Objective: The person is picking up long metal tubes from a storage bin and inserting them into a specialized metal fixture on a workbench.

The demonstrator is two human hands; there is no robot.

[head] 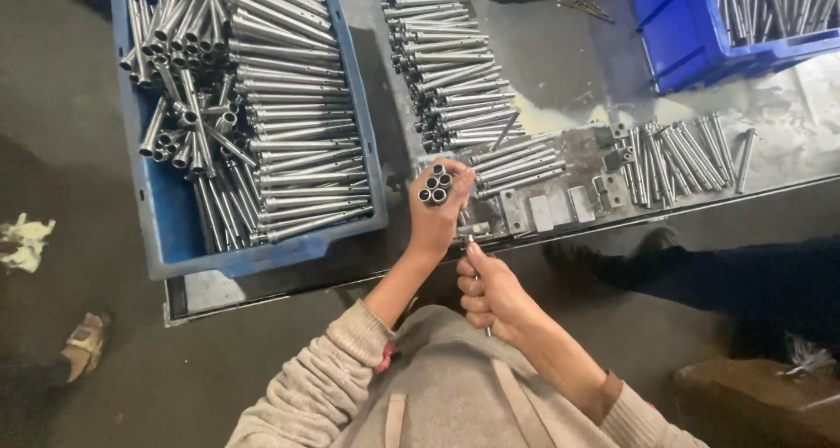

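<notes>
Centre frame: left hand (435, 210) gripping 4 steel tubes (436, 185); right hand (490, 295) fisting thin rod (479, 282). Loose bundle risks slipping.

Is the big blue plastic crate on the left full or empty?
Nearly full: the big blue plastic crate holds many grey metal tubes; only its lower left corner shows bare bottom.

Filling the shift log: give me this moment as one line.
left hand: holds tube bundle | right hand: grips thin tool | blue bin: tubes

Two blue crates (166, 229), four tubes (436, 188) in left hand (437, 216)
</notes>
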